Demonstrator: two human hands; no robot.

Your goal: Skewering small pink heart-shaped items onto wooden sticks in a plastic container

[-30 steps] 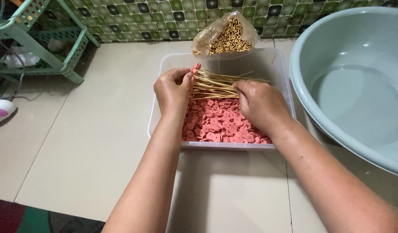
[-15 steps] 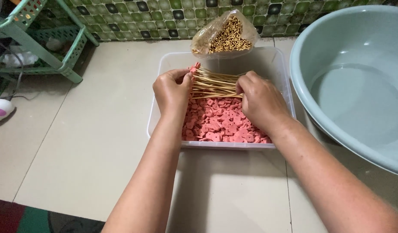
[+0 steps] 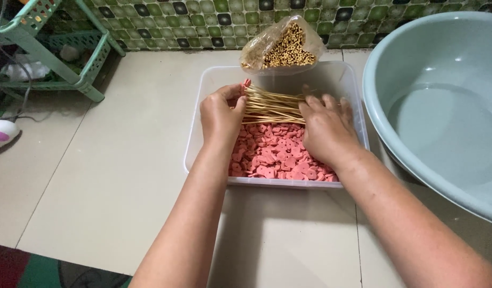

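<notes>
A clear plastic tub (image 3: 195,128) sits on the tiled floor, its near half filled with several pink round slices (image 3: 272,154). Across the slices lies a bundle of thin bamboo skewers (image 3: 270,105). My left hand (image 3: 220,114) grips the bundle's left end with curled fingers. My right hand (image 3: 323,128) presses on the bundle's right end, fingers spread flat over it. A clear bag of more skewers (image 3: 280,50), seen end-on, leans on the tub's far rim.
A large grey-green basin (image 3: 443,106) holding water stands right of the tub. A green plastic rack (image 3: 48,48) stands at the far left before a green mosaic wall. A white and pink object (image 3: 1,133) lies at the left edge.
My right hand has opened from a closed hold on the skewers to flat spread fingers over their right end. The bundle lies more gathered; my left hand has stayed in place.
</notes>
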